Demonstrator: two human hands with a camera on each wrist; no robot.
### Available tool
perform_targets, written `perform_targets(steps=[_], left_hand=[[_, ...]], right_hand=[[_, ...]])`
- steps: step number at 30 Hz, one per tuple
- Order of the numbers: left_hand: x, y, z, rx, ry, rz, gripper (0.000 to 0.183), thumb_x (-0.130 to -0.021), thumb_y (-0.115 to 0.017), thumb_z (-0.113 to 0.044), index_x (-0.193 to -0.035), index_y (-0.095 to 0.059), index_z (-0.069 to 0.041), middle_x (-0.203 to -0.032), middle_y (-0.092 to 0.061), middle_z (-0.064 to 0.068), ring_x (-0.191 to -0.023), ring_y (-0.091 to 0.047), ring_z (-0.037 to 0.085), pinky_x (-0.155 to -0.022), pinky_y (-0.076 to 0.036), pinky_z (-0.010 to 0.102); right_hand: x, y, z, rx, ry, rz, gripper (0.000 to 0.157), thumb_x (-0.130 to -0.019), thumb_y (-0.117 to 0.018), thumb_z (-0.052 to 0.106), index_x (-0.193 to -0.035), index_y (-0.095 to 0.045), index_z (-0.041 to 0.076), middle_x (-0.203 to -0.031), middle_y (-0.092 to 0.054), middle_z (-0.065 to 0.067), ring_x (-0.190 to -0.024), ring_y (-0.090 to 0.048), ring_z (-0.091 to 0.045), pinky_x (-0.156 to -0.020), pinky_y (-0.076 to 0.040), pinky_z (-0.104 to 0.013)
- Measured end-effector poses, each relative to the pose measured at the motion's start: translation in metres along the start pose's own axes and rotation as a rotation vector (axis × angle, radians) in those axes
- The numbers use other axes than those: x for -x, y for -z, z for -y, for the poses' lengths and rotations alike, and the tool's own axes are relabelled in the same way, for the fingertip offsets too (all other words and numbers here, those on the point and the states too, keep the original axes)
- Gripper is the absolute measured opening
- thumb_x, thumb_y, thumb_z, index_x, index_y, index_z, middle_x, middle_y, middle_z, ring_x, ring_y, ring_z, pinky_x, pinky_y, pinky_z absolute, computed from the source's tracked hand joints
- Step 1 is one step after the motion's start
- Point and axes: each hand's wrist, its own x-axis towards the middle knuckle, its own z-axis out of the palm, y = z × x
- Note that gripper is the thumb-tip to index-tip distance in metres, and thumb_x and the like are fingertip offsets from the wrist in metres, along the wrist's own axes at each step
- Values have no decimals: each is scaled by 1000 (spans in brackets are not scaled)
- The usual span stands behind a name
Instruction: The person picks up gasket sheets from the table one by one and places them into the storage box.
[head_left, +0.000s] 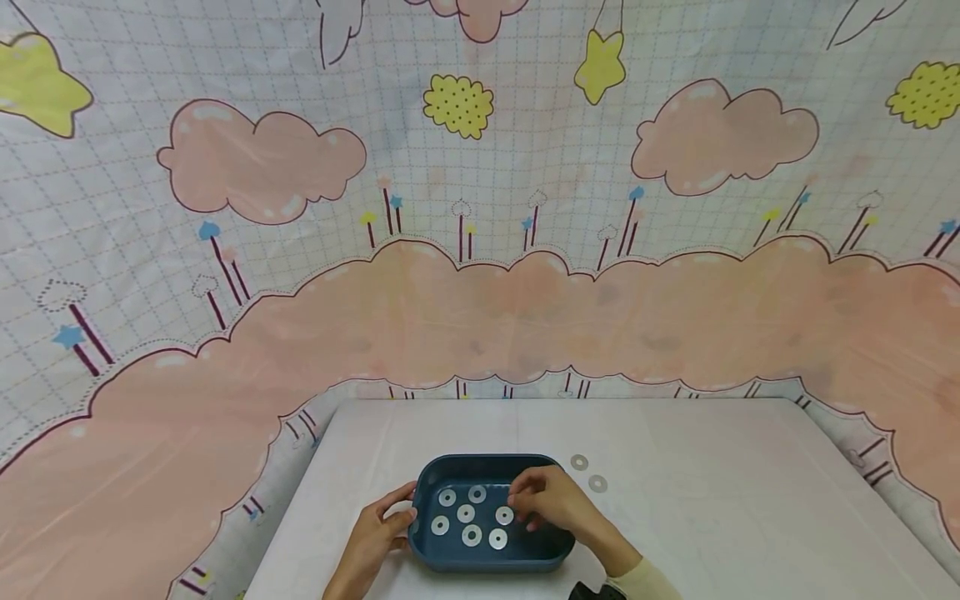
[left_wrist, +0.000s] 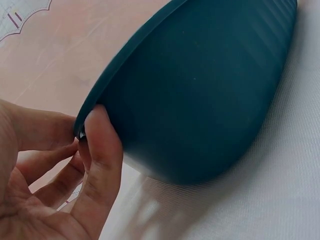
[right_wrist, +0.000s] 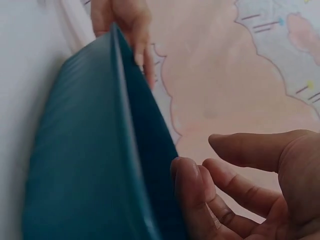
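A dark blue rectangular tray (head_left: 491, 560) with rounded corners stands on the table, several flat metal washers (head_left: 466, 513) spread over its bottom. My left hand (head_left: 372, 531) pinches the rim at its left end; in the left wrist view the thumb and a finger (left_wrist: 102, 150) grip the edge. Over the right half of the tray is my right hand (head_left: 553, 502), close beside a washer (head_left: 504, 515). Seen from the right wrist, its thumb (right_wrist: 245, 150) stands apart from bent fingers, with nothing visible between them.
Two more washers lie on the white table (head_left: 712, 492) behind the tray's right end: one farther back (head_left: 579, 462), the other nearer (head_left: 597, 483). A cloth backdrop (head_left: 487, 325) printed with clouds and stars hangs behind the table.
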Motion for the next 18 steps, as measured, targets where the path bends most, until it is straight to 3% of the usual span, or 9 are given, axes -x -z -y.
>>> perform_targets(steps=[6,13,18], left_hand=[[0,0,0,-4,-2,2,50,-93,-60,-5,-142,-51,-3,-131,-52,17,-82,-63,19,-62,-52,30],[1,0,0,-7,-3,3,50,-92,-60,-5,-142,-51,-3,-131,-52,17,-82,-63,19,-62,-52,30],[1,-1,1,-7,-8,-3,50,-92,-60,-5,-141,-51,-3,-130,-53,17,-81,-63,18,-62,-53,30]], right_hand=[[6,12,2,33,45,-27,21,-87,-73,18,-99,-68,1,-80,-66,-5,-71,-68,-17,-60,-58,-32],[11,31,0,13,84,-63,21,-87,-72,19,-99,-68,1,-84,-67,-11,-75,-68,-19,-63,-59,-33],[15,46,-3,20,78,-100,22,-87,-71,17,-102,-68,1,-86,-67,-8,-77,-66,-19,-66,-59,-33]])
